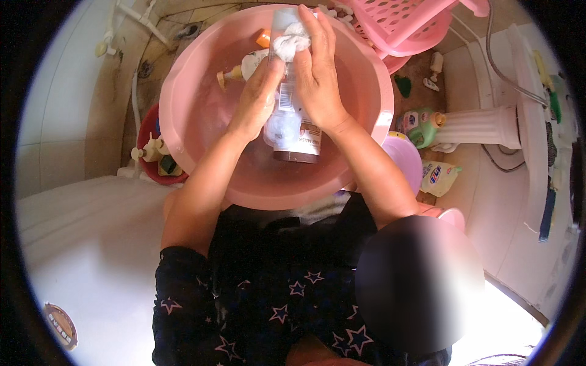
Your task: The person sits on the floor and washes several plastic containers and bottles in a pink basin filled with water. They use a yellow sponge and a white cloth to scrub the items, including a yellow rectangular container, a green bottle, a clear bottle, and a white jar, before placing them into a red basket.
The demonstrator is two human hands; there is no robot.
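Observation:
A hair mask tube (311, 144) with a brown cap and printed writing hangs over the basin, cap end towards me. My left hand (257, 101) grips its left side. Against the tube's far part, my right hand (322, 84) holds a crumpled white cloth (292, 43) between thumb and fingers. Under both hands is a large pink plastic basin (376, 107) with water in it. A white pump bottle (254, 64) with a yellowish pump lies in the basin, left of the tube and partly hidden by my left hand. Beyond it is a small orange item (263, 38).
A red basin (145, 160) holding pump bottles stands at left. Pink perforated baskets (403, 27) are at the far right. Along the right are a green jug (425, 126), a purple basin (405, 160), a yellowish pouch (439, 178) and a sink pedestal (476, 127).

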